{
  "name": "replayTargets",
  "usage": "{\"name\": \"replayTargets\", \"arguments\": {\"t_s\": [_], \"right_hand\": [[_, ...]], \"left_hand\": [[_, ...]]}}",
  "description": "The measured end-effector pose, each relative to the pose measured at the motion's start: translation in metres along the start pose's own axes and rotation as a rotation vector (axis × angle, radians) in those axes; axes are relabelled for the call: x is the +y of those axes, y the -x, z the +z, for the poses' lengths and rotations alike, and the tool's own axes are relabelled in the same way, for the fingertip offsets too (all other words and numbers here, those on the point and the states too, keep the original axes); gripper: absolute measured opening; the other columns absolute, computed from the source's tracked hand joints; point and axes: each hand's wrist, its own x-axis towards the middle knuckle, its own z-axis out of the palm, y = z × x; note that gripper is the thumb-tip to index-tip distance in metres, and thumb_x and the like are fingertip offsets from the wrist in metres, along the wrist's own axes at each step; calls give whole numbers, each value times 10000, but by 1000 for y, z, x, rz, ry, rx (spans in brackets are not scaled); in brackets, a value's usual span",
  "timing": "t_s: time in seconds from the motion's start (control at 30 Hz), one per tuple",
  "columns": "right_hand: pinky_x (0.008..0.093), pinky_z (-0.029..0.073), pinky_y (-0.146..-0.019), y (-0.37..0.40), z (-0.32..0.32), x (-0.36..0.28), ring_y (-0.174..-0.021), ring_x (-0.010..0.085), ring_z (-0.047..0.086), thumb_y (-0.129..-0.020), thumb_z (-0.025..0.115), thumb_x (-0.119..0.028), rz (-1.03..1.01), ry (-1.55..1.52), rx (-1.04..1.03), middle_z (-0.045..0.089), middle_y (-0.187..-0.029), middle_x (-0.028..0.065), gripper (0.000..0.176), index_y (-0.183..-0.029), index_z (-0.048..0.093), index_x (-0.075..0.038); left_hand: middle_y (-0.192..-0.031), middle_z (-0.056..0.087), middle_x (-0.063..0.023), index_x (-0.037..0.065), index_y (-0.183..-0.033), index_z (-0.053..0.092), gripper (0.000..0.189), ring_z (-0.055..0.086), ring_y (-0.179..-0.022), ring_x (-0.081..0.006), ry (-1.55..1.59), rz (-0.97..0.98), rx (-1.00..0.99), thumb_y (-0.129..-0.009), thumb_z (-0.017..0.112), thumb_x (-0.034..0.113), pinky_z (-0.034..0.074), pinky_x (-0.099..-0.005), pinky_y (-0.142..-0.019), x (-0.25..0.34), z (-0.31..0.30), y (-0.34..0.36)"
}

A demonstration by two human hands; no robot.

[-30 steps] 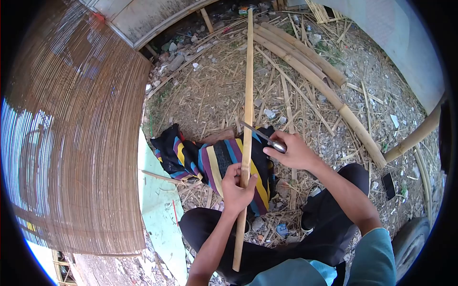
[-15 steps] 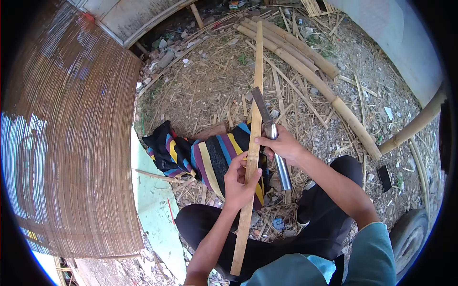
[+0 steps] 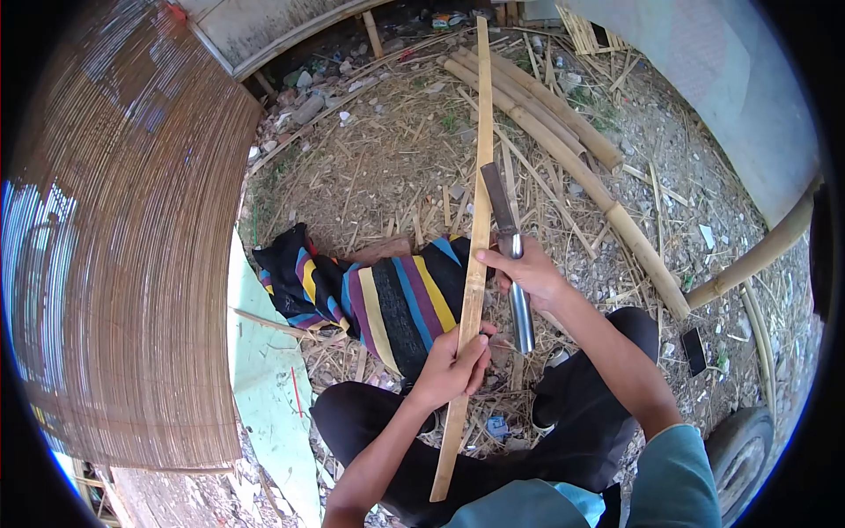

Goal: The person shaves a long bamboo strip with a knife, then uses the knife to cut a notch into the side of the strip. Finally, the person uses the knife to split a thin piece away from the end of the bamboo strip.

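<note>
A long, flat bamboo strip [image 3: 482, 132] runs lengthwise in front of me, its near end above my lap. My left hand [image 3: 451, 368] is closed round its lower part. In my right hand [image 3: 528, 275] is a knife [image 3: 522, 321] with a shiny metal tube handle and a dark, square-ended blade. The blade points away from me, next to the strip's right edge. My right thumb rests on the strip while the other fingers wrap the handle, partly hidden. Beneath the strip lies a striped cloth [image 3: 409, 304], bunched on the ground.
Thick bamboo poles [image 3: 576, 163] lie at the upper right. A slatted bamboo screen [image 3: 132, 264] fills the left side, beside a pale green sheet [image 3: 273, 387]. At the right are a phone [image 3: 694, 352] and a tyre [image 3: 739, 458]. Bamboo scraps and stones litter the ground.
My left hand has slid a little down the strip, and its fingers have closed round it. The knife blade has swung from across the strip to its right side.
</note>
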Motion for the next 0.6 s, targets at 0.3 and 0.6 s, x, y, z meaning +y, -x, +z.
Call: {"name": "replayTargets", "arguments": {"t_s": [0.3,0.6], "right_hand": [[276,392,-405,-10,-9,12,-464,90,435,-845,637,-179,58,-320,135,507,-695,23,172,-896,523,-61],[343,422,-467,7,8,11,-453,161,527,-815,670,-249,-604,758,150,549,-601,32,270,-912,531,-39]], "left_hand": [[-555,385,41,-8,-981,499,145,368,-379,-27,-203,250,417,-949,468,129,269,-198,-350,-2,-15,-5],[-564,409,79,19,-893,541,88,322,-461,6,-288,246,519,-885,571,101,207,-200,-411,0,-22,-4]]}}
